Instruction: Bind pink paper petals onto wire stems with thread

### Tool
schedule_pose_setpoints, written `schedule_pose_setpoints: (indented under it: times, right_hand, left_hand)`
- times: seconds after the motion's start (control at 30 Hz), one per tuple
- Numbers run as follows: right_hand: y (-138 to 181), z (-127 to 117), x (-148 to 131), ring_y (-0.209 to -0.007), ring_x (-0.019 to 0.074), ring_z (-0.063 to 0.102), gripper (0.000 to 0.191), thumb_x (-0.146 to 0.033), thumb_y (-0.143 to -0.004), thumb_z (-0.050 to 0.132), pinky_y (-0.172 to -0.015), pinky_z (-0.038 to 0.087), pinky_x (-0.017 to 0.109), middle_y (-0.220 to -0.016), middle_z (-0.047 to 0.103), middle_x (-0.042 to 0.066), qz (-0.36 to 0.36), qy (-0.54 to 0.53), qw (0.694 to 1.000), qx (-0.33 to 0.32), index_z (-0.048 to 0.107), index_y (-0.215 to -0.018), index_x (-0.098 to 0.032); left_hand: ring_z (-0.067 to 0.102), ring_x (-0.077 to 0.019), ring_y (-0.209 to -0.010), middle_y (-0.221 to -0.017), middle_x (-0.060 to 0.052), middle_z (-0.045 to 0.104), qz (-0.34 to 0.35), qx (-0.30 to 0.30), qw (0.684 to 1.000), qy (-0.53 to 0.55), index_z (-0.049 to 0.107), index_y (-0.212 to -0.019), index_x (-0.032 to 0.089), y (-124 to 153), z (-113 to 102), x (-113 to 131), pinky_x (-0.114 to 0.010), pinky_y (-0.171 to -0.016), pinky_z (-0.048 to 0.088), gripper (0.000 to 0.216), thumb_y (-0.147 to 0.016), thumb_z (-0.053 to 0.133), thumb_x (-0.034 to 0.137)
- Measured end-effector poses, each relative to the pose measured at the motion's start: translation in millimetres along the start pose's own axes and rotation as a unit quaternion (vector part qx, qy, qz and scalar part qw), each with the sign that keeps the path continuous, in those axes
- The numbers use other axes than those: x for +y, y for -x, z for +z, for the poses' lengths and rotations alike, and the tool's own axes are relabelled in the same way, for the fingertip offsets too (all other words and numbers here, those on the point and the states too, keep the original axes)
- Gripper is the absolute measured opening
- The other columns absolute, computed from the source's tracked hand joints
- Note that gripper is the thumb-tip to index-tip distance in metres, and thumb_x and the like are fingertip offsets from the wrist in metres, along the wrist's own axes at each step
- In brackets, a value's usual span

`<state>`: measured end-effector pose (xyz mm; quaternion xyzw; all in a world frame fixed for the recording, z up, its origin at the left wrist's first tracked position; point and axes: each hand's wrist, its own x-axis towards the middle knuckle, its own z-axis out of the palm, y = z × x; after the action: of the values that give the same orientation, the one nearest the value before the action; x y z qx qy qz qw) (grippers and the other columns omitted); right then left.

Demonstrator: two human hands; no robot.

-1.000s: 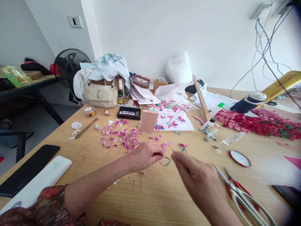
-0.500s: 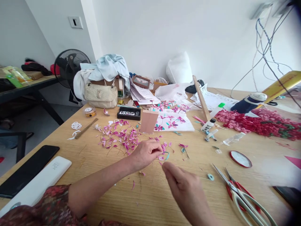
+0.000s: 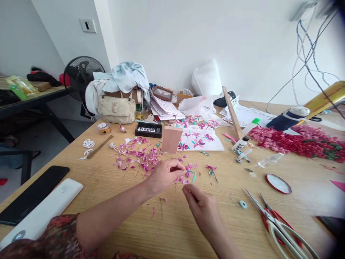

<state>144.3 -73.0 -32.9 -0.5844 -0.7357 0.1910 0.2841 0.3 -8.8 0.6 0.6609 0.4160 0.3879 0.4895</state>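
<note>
My left hand [image 3: 164, 174] is closed in a pinch on a small pink paper flower with a teal leaf strip [image 3: 192, 176], held just above the wooden table [image 3: 172, 230]. My right hand [image 3: 201, 207] sits just below and right of it, fingers pinched together near the flower; whatever it holds is too small to make out. A pile of loose pink petals [image 3: 136, 156] lies just beyond my left hand. Another small pink flower [image 3: 211, 169] lies to the right.
Red-handled scissors [image 3: 277, 225] and a red lid [image 3: 278, 183] lie at the right. A small teal coil [image 3: 243, 204] lies near them. A black phone [image 3: 32, 194] and white case [image 3: 43, 212] are at the left. Red flowers [image 3: 296, 142], a glue bottle [image 3: 239, 144], a flower sheet [image 3: 201, 140], a wooden block [image 3: 171, 139] and a bag [image 3: 116, 109] lie further back.
My right hand has drawn back leftward and toward me, uncovering the teal coil. My left hand has kept its pinch on the flower and barely shifted.
</note>
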Motion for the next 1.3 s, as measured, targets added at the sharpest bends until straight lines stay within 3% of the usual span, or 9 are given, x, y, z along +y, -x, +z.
schedule_pose_setpoints:
  times: [0.2,0.33,0.5,0.63,0.8,0.9,1.1,1.2,1.3]
  right_hand:
    - [1.6,-47.8,-29.9,-0.039,0.0103,0.046,0.026,-0.026,-0.084,0.039,-0.042,0.027,0.021,-0.048,0.055,-0.002,-0.060,0.130,0.989,0.025,0.056,-0.065,-0.022]
    - [-27.8,-69.5,-11.4,-0.047,0.0117,0.049,0.022,-0.032,-0.082,0.044,-0.048,0.032,0.020,-0.054,0.058,-0.001,-0.027,0.089,0.994,0.065,0.060,-0.072,-0.021]
    - [-26.4,-26.3,11.5,-0.045,0.0101,0.044,0.029,-0.033,-0.084,0.039,-0.045,0.033,0.018,-0.048,0.047,-0.003,0.010,-0.024,0.999,0.039,0.057,-0.068,-0.018]
    - [3.7,-5.6,-5.5,-0.039,0.0083,0.041,0.031,-0.028,-0.086,0.035,-0.042,0.029,0.018,-0.044,0.045,-0.004,-0.028,0.030,0.999,0.024,0.055,-0.064,-0.018]
    - [-2.1,-48.4,-19.9,-0.044,0.0103,0.049,0.028,-0.028,-0.085,0.038,-0.045,0.031,0.019,-0.049,0.055,-0.002,-0.070,0.097,0.990,0.072,0.058,-0.066,-0.021]
    - [-27.3,-66.6,-2.3,-0.049,0.0115,0.051,0.023,-0.033,-0.082,0.044,-0.050,0.035,0.019,-0.055,0.058,-0.001,-0.021,0.066,0.992,0.107,0.061,-0.073,-0.020]
    - [-31.3,-19.6,27.8,-0.048,0.0109,0.046,0.029,-0.036,-0.082,0.042,-0.046,0.035,0.019,-0.051,0.049,-0.003,0.018,-0.077,0.996,0.037,0.059,-0.069,-0.016]
    - [-4.3,2.1,16.7,-0.041,0.0093,0.042,0.032,-0.033,-0.085,0.038,-0.043,0.031,0.018,-0.044,0.043,-0.005,0.014,-0.033,0.999,0.014,0.057,-0.065,-0.017]
    - [14.1,-6.6,-5.3,-0.039,0.0088,0.042,0.032,-0.027,-0.086,0.035,-0.042,0.029,0.018,-0.045,0.046,-0.004,-0.027,0.043,0.999,0.011,0.056,-0.064,-0.018]
  left_hand:
    - [0.056,-0.0143,-0.075,-0.074,-0.003,0.063,0.170,-0.093,0.959,-0.205,0.064,-0.072,0.015,1.2,6.5,1.8,-0.026,-0.073,0.041,0.015,-0.079,0.051,0.012]
    - [0.057,-0.0138,-0.074,-0.071,-0.003,0.063,0.137,-0.149,0.976,-0.084,0.065,-0.071,0.014,6.9,5.3,8.2,-0.025,-0.073,0.043,0.010,-0.076,0.056,0.013]
    - [0.056,-0.0119,-0.067,-0.071,-0.002,0.061,0.021,-0.044,0.995,0.090,0.063,-0.071,0.012,3.6,5.5,5.6,-0.023,-0.065,0.044,0.004,-0.072,0.060,0.015]
    - [0.054,-0.0116,-0.066,-0.069,-0.002,0.060,0.079,0.031,0.996,-0.036,0.063,-0.069,0.013,-4.5,9.1,-5.1,-0.022,-0.063,0.042,0.008,-0.073,0.057,0.012]
    - [0.056,-0.0137,-0.071,-0.071,-0.003,0.062,0.211,-0.055,0.959,-0.182,0.064,-0.070,0.015,-3.8,13.7,-9.9,-0.025,-0.069,0.042,0.015,-0.079,0.052,0.014]
    - [0.057,-0.0134,-0.073,-0.071,-0.002,0.064,0.197,-0.093,0.967,-0.131,0.066,-0.072,0.016,1.3,14.3,-4.5,-0.025,-0.071,0.043,0.013,-0.079,0.054,0.017]
    - [0.057,-0.0117,-0.067,-0.071,-0.002,0.063,0.024,-0.040,0.998,0.044,0.066,-0.073,0.013,2.5,12.5,0.4,-0.022,-0.064,0.044,0.007,-0.073,0.060,0.016]
    - [0.057,-0.0123,-0.069,-0.072,-0.002,0.062,0.038,0.023,0.999,0.014,0.064,-0.072,0.013,-3.1,13.2,-5.6,-0.022,-0.065,0.044,0.006,-0.073,0.058,0.013]
    - [0.056,-0.0125,-0.069,-0.071,-0.002,0.061,0.112,0.021,0.988,-0.105,0.064,-0.069,0.014,-6.3,15.4,-10.8,-0.023,-0.066,0.043,0.011,-0.075,0.055,0.012]
